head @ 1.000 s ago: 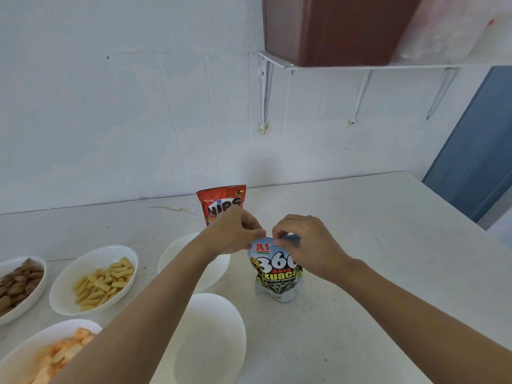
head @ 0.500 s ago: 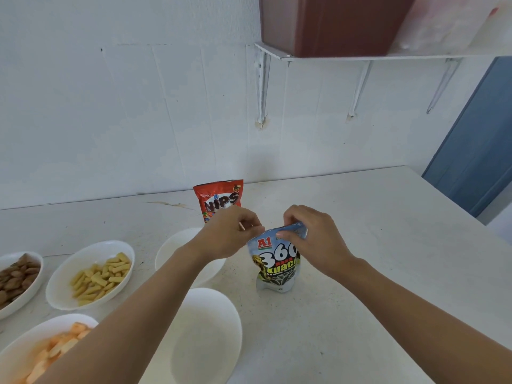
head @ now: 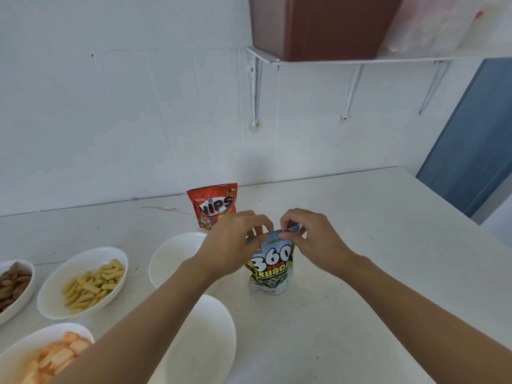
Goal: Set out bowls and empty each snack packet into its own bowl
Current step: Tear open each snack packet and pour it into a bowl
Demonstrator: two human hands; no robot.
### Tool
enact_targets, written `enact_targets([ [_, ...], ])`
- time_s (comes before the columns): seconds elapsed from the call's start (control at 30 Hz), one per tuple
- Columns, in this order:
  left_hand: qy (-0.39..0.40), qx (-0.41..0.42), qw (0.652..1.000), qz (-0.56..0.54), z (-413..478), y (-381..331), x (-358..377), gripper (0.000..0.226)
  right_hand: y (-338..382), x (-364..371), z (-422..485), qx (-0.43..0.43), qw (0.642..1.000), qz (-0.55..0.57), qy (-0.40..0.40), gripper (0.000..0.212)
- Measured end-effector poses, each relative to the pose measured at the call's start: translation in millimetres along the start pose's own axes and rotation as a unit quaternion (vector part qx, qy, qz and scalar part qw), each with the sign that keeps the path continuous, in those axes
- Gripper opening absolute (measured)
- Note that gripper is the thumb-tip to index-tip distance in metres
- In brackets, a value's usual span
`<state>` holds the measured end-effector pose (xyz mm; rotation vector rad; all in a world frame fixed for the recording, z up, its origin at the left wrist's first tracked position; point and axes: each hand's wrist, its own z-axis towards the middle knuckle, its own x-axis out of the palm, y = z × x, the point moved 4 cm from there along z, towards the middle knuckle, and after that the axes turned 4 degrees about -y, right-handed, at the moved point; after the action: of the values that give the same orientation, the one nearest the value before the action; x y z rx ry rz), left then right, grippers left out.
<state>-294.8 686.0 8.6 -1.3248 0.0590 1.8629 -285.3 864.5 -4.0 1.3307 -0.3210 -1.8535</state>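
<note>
Sunflower seed packet stands upright on the white counter, roughly mid-frame, just right of two empty bowls. Both hands pinch its top edge: left hand closed on the top-left corner, right hand closed on the top-right corner w/ thumb & fingers, blue top strip sticking up a bit by the right fingers. Can't tell if the top is torn open.

Red Nips packet stands behind the left hand, near the wall, partly hidden by the hand.

Empty back bowl sits left of the seed packet, under the left wrist; empty front bowl nearer the camera, partly covered by the left forearm. Further left: bowl of yellow sticks, bowl of brown snacks at the frame edge, bowl of orange-white crackers at bottom left.

Shelf on brackets above, brown box on it. Blue door at right
</note>
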Motion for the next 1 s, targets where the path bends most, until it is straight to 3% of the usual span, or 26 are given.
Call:
enact_targets([
  [0.23, 0.007, -0.002, 1.000, -0.022, 2.7, -0.5, 2.3, 0.017, 2.6, 5.1, -1.1, 0.010, 0.999, -0.033, 0.016, 0.009],
  [0.4, 0.061, -0.103, 0.989, -0.091, 7.2, 9.0, 2.6, 0.015, 8.0, 7.5, -4.5, 0.000, 0.999, -0.052, -0.006, 0.006],
  [0.67, 0.171, -0.230, 0.934, -0.212, 4.1, 32.3, -1.9, 0.014, 12.8, 9.2, -3.2, 0.017, 0.998, -0.068, 0.000, 0.003],
  [0.83, 0.184, -0.298, 0.903, -0.247, -0.7, 42.9, -1.7, 0.017, 18.6, 12.7, -0.6, 0.008, 0.996, -0.086, 0.012, 0.004],
  [1.0, 0.214, -0.252, 0.915, -0.229, 0.4, 36.0, -3.7, 0.016, 20.2, 17.1, -2.0, 0.010, 0.997, -0.078, 0.008, 0.005],
])
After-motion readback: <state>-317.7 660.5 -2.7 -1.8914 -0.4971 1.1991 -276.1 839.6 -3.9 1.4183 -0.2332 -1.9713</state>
